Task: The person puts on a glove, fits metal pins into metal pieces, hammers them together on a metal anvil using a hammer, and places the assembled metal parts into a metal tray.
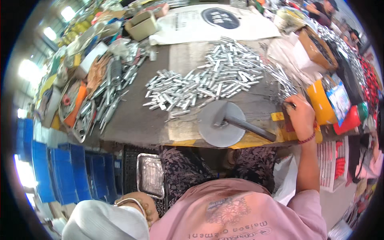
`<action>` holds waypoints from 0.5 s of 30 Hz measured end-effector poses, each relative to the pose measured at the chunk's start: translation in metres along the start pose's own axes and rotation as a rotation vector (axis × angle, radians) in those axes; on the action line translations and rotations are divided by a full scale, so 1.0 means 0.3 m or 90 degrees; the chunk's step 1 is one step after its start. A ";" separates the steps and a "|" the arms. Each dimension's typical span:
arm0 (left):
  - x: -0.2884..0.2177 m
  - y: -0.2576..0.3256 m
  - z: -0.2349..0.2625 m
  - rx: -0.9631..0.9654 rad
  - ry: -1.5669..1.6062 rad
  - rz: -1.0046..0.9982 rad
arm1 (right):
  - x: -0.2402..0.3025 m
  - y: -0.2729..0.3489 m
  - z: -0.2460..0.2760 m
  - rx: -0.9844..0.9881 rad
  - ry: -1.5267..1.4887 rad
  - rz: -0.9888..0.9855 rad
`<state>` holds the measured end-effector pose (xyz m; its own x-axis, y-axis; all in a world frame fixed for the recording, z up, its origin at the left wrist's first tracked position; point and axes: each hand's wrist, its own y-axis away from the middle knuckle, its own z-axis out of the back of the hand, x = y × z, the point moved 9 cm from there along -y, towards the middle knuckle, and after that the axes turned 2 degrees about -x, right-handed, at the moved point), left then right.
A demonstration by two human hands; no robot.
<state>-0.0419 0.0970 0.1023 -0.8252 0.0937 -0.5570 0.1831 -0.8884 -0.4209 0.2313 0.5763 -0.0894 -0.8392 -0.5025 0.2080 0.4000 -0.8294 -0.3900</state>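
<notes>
My right hand [301,116], with a thin red bracelet at its wrist, is at the right of the worktable. Its fingers are curled closed beside a small heap of thin metal pins [281,78]; what they hold is hidden. To its left, a hammer [250,128] lies with its head on a round grey metal block [210,128] at the table's near edge. Beyond spreads a big pile of short silvery metal tubes [218,80]. At lower left, my left hand [110,222] appears as a pale grey-white covered shape beyond a beaded wrist; its fingers cannot be made out.
Hand tools crowd a tray [82,138] at left. A white sack [180,30] covers the far side. At right stand a cardboard box [318,50], a yellow container [321,102] and a red bottle [347,123]. Blue bins [62,176] and a metal tray [151,176] sit below.
</notes>
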 end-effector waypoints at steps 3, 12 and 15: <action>-0.058 -0.121 0.055 -0.338 0.096 -0.101 | 0.290 -0.040 -0.007 -0.048 -0.203 0.128; 0.461 -0.395 -0.341 -0.167 -0.031 0.172 | 0.748 0.153 0.092 0.038 -0.358 0.428; 0.663 -0.377 -0.468 -0.092 -0.181 0.197 | 0.816 0.187 0.044 0.053 -0.390 0.441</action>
<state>-0.1516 0.2793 -0.0614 -0.8300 -0.3127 -0.4619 0.5014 -0.7811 -0.3722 0.0533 0.4035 -0.0486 -0.0712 -0.9138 0.3999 0.7844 -0.2989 -0.5434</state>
